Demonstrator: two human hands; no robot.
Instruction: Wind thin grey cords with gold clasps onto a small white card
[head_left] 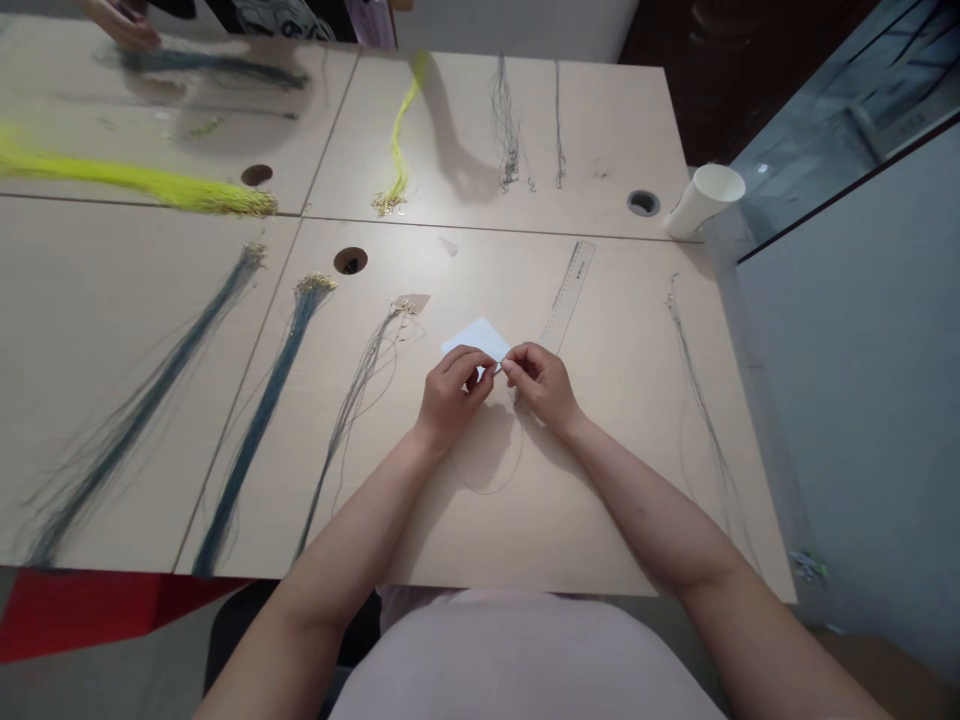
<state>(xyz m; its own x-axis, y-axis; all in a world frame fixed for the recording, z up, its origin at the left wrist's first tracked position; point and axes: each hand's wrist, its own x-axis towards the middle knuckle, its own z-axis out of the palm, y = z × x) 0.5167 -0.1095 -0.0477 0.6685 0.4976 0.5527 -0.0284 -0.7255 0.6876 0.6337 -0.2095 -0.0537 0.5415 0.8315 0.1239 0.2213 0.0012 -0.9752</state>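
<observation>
My left hand [454,395] and my right hand [546,388] meet above the table, thumbs and forefingers pinched almost tip to tip. Between them they hold a thin grey cord [487,493], whose loop hangs below the fingers. What lies right at the fingertips is too small to make out. Under the hands, partly covered, is a piece of white paper [480,332]. A clear ruler [571,285] lies slantwise beyond my right hand. Left of my left hand rests a small bunch of grey cords [352,395] with gold-coloured ends.
Two thicker blue-grey cord bundles [262,430] lie to the left, a yellow bundle [135,180] beyond them. A few cords [697,385] lie at right. A white cylinder [705,200] stands near the right edge. Across the table, a person's hand [131,30] is by another bundle.
</observation>
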